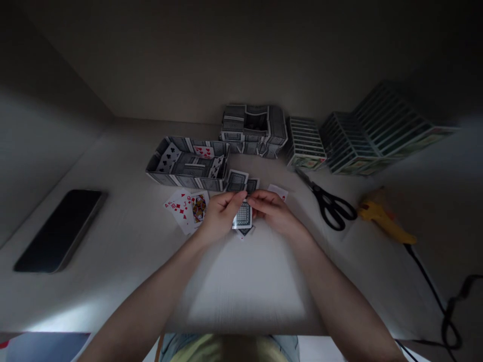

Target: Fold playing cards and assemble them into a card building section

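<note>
Between my two hands is a playing card (242, 216), its patterned back facing up. My left hand (221, 211) pinches its upper left edge with the thumb on top. The fingers of my right hand (272, 208) close on its upper right corner. Beneath it the tip of another card (245, 232) pokes out on the table. Just beyond my fingers lie face-down cards (237, 180). Left of my left hand, several red-suited cards (181, 211) are fanned face up with a queen (198, 207). Another card (279, 191) sits partly behind my right hand.
An open box made of cards (188, 178) stands back left, a card-built structure (254, 133) behind it. Stacked card-built blocks (307, 143) and stepped ones (377, 136) line the right rear. Black scissors (332, 203), a yellow glue gun (388, 221) with cord, and a phone (58, 231) lie around.
</note>
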`<state>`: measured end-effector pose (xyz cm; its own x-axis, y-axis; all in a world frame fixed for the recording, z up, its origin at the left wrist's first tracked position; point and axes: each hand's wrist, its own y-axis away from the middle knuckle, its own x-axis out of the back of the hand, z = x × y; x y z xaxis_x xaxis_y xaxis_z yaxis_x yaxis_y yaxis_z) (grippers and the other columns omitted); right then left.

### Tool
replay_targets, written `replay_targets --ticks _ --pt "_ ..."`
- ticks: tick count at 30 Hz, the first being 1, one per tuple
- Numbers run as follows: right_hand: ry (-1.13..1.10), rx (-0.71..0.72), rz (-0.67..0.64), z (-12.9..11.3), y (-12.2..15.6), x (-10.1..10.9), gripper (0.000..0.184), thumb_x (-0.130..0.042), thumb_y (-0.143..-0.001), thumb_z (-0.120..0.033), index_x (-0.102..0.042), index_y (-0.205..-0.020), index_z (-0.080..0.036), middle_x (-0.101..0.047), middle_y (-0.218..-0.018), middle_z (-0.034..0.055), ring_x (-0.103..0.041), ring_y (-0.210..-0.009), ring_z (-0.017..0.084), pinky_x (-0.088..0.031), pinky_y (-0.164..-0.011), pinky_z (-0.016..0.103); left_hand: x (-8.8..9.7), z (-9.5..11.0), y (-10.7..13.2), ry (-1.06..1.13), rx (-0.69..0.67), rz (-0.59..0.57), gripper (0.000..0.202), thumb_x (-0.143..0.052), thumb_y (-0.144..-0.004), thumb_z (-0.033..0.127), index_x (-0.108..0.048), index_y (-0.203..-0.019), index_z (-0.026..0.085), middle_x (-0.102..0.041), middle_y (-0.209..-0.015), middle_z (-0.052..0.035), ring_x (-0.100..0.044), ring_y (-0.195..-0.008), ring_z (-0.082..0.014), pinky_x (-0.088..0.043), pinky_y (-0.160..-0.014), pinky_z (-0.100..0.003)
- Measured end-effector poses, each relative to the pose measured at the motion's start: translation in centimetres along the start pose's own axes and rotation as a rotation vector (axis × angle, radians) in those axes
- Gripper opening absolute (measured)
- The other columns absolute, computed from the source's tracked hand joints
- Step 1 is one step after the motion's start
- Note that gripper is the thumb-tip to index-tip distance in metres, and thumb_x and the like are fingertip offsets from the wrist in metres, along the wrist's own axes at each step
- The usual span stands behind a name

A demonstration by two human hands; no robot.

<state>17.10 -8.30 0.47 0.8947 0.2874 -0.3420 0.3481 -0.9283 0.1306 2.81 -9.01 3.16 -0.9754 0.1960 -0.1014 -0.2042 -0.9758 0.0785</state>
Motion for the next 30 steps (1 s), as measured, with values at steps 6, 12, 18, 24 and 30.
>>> replay_targets --ticks 6,12,18,24,30 --pt "-0.005 -0.006 -0.005 0.4 -0.1 0.2 0.016 -0.066 -0.068 -0.033 -0.062 -0.071 -0.018 -0.058 -0.057 -0.0033 -0.05 -0.05 0.007 -0.038 -0.05 0.02 -0.1 0.0 0.1 0.091 0.062 -0.014 0.035 -0.056 -0.072 0.044 -0.058 -0.057 0.012 -0.055 -0.051 0.0006 -0.044 -0.042 -0.0062 -0.033 -0.039 -0.018" --pt "-0.022 0.002 0.013 0.2 -0.1 0.2 0.016 -0.066 -0.068 -0.033 -0.062 -0.071 -0.019 -0.057 -0.058 -0.0038 -0.05 -0.051 0.007 -0.038 -0.05 0.02 -0.1 -0.2 -0.2 0.125 0.1 -0.015 0.039 -0.057 -0.07 0.048 -0.054 -0.055 0.012 -0.05 -0.049 0.0026 -0.041 -0.041 -0.0056 -0.031 -0.039 -0.018" --pt "-0.024 0.013 0.109 0.0 -0.1 0.0 0.013 -0.066 -0.068 -0.031 -0.062 -0.071 -0.019 -0.057 -0.057 -0.0044 -0.049 -0.05 0.007 -0.036 -0.049 0.02 0.3 -1.3 -1.1 0.017 0.065 0.074 0.038 -0.056 -0.07 0.048 -0.05 -0.056 0.013 -0.043 -0.051 0.0038 -0.038 -0.045 -0.0054 -0.029 -0.041 -0.018" --pt "-0.048 0.011 0.162 0.0 -0.1 -0.2 0.016 -0.067 -0.065 -0.034 -0.061 -0.07 -0.019 -0.058 -0.061 -0.0031 -0.05 -0.053 0.009 -0.037 -0.051 0.021 0.2 -1.6 -1.1 0.002 0.049 0.047 0.037 -0.052 -0.073 0.049 -0.049 -0.061 0.014 -0.041 -0.052 0.004 -0.037 -0.046 -0.0064 -0.028 -0.041 -0.019" --pt "-0.019 0.002 0.132 0.0 -0.1 -0.2 0.015 -0.066 -0.066 -0.034 -0.061 -0.07 -0.02 -0.055 -0.058 -0.0042 -0.047 -0.051 0.008 -0.035 -0.05 0.021 0.4 -1.3 -0.8 -0.102 -0.028 0.025 0.035 -0.052 -0.074 0.046 -0.05 -0.06 0.014 -0.044 -0.054 0.0034 -0.039 -0.049 -0.0069 -0.03 -0.043 -0.019"
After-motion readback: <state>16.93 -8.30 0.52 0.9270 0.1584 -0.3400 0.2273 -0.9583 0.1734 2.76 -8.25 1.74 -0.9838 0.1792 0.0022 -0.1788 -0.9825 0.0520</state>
